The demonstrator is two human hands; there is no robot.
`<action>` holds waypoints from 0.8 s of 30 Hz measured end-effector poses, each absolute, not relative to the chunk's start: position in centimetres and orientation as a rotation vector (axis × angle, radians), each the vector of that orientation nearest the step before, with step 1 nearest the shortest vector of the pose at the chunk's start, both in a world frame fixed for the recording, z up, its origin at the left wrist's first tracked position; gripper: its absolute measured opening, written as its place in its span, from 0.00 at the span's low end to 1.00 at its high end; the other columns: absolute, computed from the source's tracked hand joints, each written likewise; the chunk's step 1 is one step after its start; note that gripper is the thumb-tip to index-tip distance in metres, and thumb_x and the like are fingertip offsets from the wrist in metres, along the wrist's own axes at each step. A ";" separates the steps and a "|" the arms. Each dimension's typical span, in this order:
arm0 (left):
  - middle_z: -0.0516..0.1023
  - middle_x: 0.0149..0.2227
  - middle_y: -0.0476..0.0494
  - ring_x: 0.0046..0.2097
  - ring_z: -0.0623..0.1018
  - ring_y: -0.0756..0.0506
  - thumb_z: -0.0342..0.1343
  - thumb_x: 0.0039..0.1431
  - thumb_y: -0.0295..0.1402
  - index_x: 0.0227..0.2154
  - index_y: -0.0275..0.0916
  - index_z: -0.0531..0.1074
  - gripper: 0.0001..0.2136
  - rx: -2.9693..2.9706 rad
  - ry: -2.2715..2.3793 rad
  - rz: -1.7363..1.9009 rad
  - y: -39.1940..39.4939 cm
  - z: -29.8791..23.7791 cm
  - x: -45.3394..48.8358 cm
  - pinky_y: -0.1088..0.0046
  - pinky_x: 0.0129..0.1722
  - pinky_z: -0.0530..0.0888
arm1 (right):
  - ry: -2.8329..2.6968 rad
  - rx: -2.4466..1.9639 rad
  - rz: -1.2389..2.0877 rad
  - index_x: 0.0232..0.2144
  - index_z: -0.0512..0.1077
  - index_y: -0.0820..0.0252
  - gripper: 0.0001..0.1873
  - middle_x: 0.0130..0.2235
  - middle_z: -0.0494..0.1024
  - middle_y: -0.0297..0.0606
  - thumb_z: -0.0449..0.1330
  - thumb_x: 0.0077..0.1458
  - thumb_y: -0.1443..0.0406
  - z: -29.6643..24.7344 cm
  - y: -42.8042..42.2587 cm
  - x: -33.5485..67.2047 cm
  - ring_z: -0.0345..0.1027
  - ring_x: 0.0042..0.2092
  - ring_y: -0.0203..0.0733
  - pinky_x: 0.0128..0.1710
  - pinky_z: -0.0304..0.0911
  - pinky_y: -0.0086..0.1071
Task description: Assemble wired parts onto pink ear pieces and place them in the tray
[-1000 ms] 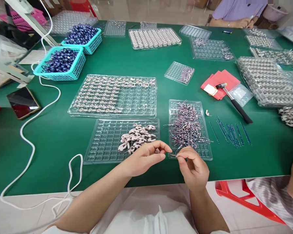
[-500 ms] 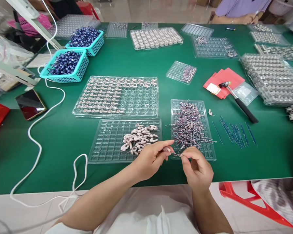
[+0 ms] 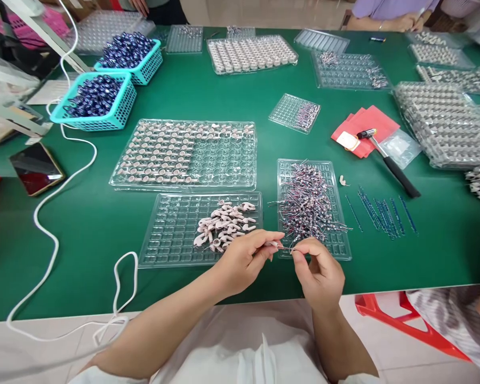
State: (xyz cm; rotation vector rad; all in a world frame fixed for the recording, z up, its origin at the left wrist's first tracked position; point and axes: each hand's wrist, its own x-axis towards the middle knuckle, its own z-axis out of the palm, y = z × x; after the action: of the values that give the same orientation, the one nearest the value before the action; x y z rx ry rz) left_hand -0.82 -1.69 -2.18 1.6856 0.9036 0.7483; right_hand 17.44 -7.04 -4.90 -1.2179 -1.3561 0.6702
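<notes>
My left hand (image 3: 246,262) is closed around a small white earphone shell (image 3: 271,244), most of it hidden by the fingers. Thin wires (image 3: 285,247) stick out of its end towards my right hand (image 3: 320,274), which pinches them between thumb and forefinger. Just beyond my left hand, a heap of white earphone shells (image 3: 224,223) lies in a clear plastic tray (image 3: 164,226). Above my right hand, a pile of small parts with thin coloured wires (image 3: 307,200) fills much of another clear tray (image 3: 341,246).
A larger tray (image 3: 224,162) holds rows of shells. Blue strips (image 3: 384,216), a hammer (image 3: 392,165) and red packets (image 3: 374,125) lie right. Left are turquoise baskets (image 3: 120,109) of dark blue pieces, a phone (image 3: 37,168) and a white cable (image 3: 56,234). Other people (image 3: 388,16) sit around.
The view has shifted slightly, so the table's contents sit a little further left and higher. Both hands keep their grips, and my right fingers are slightly closer to the left.
</notes>
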 end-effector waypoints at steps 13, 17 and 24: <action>0.83 0.40 0.41 0.36 0.82 0.49 0.52 0.66 0.23 0.51 0.35 0.75 0.13 1.744 0.879 0.792 -1.6 -2.2 -0.8 0.73 0.38 0.80 | -1.354 -1.272 0.646 0.35 0.72 0.55 0.10 0.32 0.74 0.32 0.60 0.58 0.76 -4.9 -7.0 17.4 0.69 0.35 0.37 0.36 0.65 0.33; 0.84 0.39 0.41 0.39 0.83 0.48 0.53 0.66 0.24 0.51 0.36 0.75 0.13 1.807 0.899 0.811 -1.6 -2.3 -0.7 0.71 0.41 0.81 | -1.395 -1.258 0.566 0.35 0.72 0.55 0.10 0.32 0.75 0.32 0.60 0.57 0.76 -4.8 -6.9 17.3 0.70 0.34 0.37 0.37 0.65 0.34; 0.84 0.42 0.41 0.42 0.84 0.46 0.54 0.67 0.25 0.54 0.39 0.72 0.15 1.912 0.911 0.858 -1.9 -2.8 -0.6 0.68 0.45 0.81 | -1.498 -1.274 0.432 0.36 0.72 0.55 0.10 0.31 0.77 0.33 0.61 0.57 0.75 -4.6 -6.6 17.1 0.71 0.33 0.38 0.36 0.67 0.36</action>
State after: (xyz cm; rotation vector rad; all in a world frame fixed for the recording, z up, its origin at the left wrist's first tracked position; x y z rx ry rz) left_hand -0.62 -1.87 -2.84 1.9122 0.9109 0.8583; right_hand 17.10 -6.62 -4.60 -1.2740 -1.4979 0.4322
